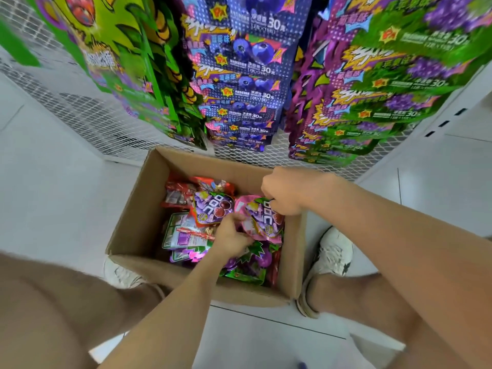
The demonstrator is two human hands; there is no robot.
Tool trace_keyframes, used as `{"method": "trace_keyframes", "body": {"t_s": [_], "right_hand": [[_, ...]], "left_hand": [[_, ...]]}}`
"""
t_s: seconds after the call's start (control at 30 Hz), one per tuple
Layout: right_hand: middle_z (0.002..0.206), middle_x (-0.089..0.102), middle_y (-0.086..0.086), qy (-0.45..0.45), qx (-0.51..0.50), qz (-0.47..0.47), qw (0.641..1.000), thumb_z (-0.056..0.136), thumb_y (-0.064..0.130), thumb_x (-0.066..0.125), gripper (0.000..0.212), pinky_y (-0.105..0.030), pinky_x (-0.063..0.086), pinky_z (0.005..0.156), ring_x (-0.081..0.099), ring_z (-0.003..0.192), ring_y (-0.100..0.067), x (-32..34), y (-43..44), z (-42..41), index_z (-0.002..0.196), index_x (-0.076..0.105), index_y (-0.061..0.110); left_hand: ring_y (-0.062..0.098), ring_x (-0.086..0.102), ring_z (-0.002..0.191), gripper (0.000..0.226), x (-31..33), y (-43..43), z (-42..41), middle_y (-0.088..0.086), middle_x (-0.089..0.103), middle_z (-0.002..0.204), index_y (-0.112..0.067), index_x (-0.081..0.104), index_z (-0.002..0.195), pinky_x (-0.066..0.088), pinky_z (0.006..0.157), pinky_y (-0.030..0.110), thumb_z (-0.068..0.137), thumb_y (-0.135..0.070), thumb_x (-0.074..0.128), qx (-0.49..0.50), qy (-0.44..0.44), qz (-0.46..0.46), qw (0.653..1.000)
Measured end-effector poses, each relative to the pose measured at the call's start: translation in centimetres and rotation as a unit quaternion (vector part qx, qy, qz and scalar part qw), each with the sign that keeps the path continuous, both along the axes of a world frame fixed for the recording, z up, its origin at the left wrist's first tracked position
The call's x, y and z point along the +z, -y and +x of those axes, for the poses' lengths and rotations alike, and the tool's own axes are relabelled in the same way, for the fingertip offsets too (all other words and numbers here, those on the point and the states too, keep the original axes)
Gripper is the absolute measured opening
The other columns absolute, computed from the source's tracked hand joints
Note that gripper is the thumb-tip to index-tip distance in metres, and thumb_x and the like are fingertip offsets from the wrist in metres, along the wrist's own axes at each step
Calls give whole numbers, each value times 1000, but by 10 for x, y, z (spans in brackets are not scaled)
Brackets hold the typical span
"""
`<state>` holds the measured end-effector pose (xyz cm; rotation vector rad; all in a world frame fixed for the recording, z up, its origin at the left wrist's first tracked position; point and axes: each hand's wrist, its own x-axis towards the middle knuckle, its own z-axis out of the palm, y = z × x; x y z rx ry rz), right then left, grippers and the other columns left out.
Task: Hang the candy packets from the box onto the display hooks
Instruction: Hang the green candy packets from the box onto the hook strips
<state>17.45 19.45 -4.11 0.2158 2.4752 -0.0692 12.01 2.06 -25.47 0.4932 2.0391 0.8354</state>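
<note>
Evidently mid-pick: right hand clamps the pink packet, left hand pinches its edge, in the box; next, lift to hooks.

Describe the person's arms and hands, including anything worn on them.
Both are bare. The left forearm and left hand show no sleeve, glove, watch or ring; the same goes for the right forearm and right hand. No markings or bands show on either wrist.

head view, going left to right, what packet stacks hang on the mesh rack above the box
green packets → blue blueberry packets → purple and green grape packets
</note>
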Motion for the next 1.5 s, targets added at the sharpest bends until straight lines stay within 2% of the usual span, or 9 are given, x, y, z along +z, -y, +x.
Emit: {"method": "trace_keyframes", "body": {"t_s": [0.1, 0.2, 0.37, 0.57, 0.73, 0.97, 1.13, 1.33, 1.5], "right_hand": [[83, 38, -2, 1, -1, 1, 1000, 100, 19, 58, 36, -30, 36, 52, 48, 64, -23, 1, -2, 3, 72, 36, 20], [81, 44, -5, -2, 4, 5, 1000, 99, 14, 56, 33, -31, 38, 52, 48, 63, -23, 0, 1, 6, 72, 38, 18], [80, 46, -5, 27, 27, 9, 999, 100, 12, 55, 31, -31, 40, 52, 49, 62, -22, -8, 17, 9, 73, 39, 17], [81, 42, -3, 21, 38, -5, 999, 100, 15, 57, 34, -31, 36, 51, 48, 63, -22, -11, 26, 1, 73, 36, 19], [86, 50, -4, 27, 36, -6, 999, 101, 16, 55, 17, -32, 42, 55, 52, 67, -22, -6, 25, -2, 85, 52, 16], [96, 55, -8, -4, 35, 2, 999, 101, 19, 57, 11, -30, 38, 52, 52, 69, -22, 9, 23, -3, 92, 56, 14], [123, 62, -7, -48, 20, -84, 995, 87, 34, 79, 62, -43, 56, 85, 61, 108, -30, 13, 25, 8, 138, 49, 14], [80, 52, -8, -161, -74, -214, 961, 95, 35, 76, 33, -41, 37, 68, 48, 74, -25, 51, 25, 7, 84, 53, 15], [120, 67, -15, -242, -173, -283, 912, 94, 38, 78, 51, -36, 46, 88, 63, 111, -27, 81, 18, 13, 131, 65, 5]], "left_hand": [[31, 66, 113, 53, 4, 3, -2, 3, 62, 121, -17, 56, 119, 58, 94, 56, 76, -14, 86, -120, -93, -58, 987], [44, 34, 145, 95, 12, 19, -11, 12, 34, 152, -17, 39, 145, 39, 113, 65, 74, -55, 89, -243, -271, -254, 896], [51, -12, 159, 134, 10, 44, -28, 10, -9, 172, -8, 4, 166, 37, 115, 72, 76, -57, 89, -304, -231, -370, 847], [46, 67, 112, 75, 19, 45, -30, 26, 16, 164, -10, 42, 147, 54, 79, 44, 84, -2, 80, -266, -229, -276, 895], [38, 68, 108, 28, 32, 49, -38, 19, 68, 125, -10, 73, 124, 55, 87, 40, 99, 0, 64, -279, -224, -214, 909], [13, 52, 76, 10, 93, 57, -57, 1, 59, 83, -17, 57, 97, 47, 81, 36, 102, -10, 62, -143, -112, -11, 983], [8, 56, 84, 18, 164, 58, -82, 5, 62, 86, -31, 61, 94, 45, 88, 35, 109, -20, 61, -107, -7, 131, 986], [17, 63, 88, 4, 225, 53, -86, 5, 67, 92, -20, 68, 107, 52, 80, 27, 107, -19, 64, -34, 1, 250, 968], [19, 63, 88, 8, 255, 49, -87, -2, 69, 90, -19, 68, 113, 51, 80, 34, 108, -19, 62, 23, -20, 265, 964]]}}
